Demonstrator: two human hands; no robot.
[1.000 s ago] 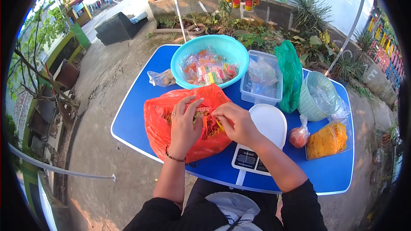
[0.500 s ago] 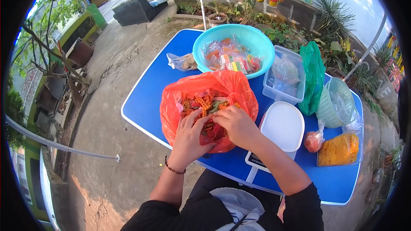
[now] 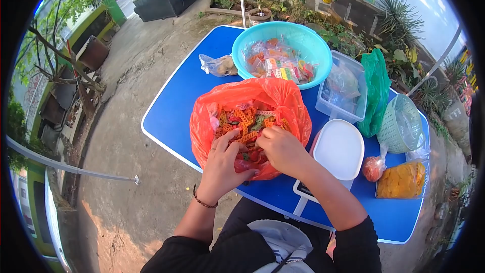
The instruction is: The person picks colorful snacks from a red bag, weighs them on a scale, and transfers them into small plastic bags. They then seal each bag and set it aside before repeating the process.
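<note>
A red plastic bag (image 3: 207,108) stands with its mouth wide on the blue table, filled with orange, red and green ridged snack pieces (image 3: 246,124), probably raw crackers. At the bag's near left side is my left hand (image 3: 218,164), its fingers apart over the pieces and its thumb stretched toward the near rim. My right hand (image 3: 280,149) reaches in from the right with fingers curled down into the pieces. Its fingertips are partly hidden, so what it pinches cannot be made out.
Behind the bag, a turquoise basin (image 3: 323,71) holds packets. To the right are a clear plastic box (image 3: 323,102), a green bag (image 3: 375,91), a white-topped scale (image 3: 338,149), a mint basket (image 3: 391,126), a small tied bag (image 3: 374,168) and a pack of orange-yellow pieces (image 3: 401,181).
The view has shifted slightly, so the table things sit a little farther right. Both hands stay at the bag; my right fingers have moved slightly among the pieces.
</note>
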